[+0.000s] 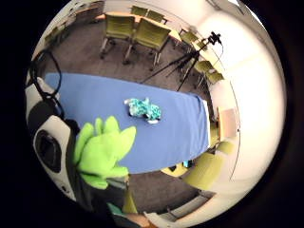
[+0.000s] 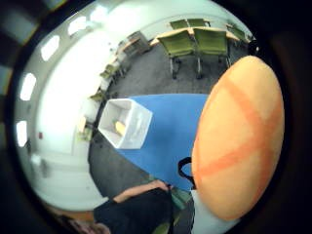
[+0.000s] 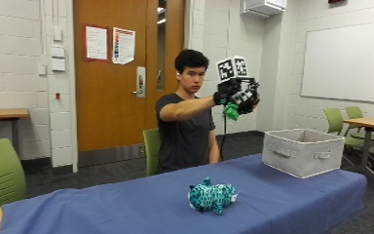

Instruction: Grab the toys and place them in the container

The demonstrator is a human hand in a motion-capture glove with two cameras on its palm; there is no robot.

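In the outside view my gloved right hand (image 3: 237,96) is raised at head height, well above the blue table (image 3: 96,209). It grips a plush toy whose bright green part (image 3: 231,112) hangs below the fingers. That green limb (image 1: 102,149) sits close to the palm, and an orange striped part of the toy (image 2: 239,141) fills much of the thumb side view. A teal spotted plush toy (image 3: 212,196) (image 1: 143,109) lies on the table's middle. The light grey fabric container (image 3: 302,152) (image 2: 125,123) stands at the table's end, a yellow thing inside it.
Green chairs (image 1: 142,33) and a wooden table stand beyond the blue table. A camera on a tripod (image 1: 190,59) stands on the carpet near the table's end. Another green chair (image 3: 2,170) is at the table's other end.
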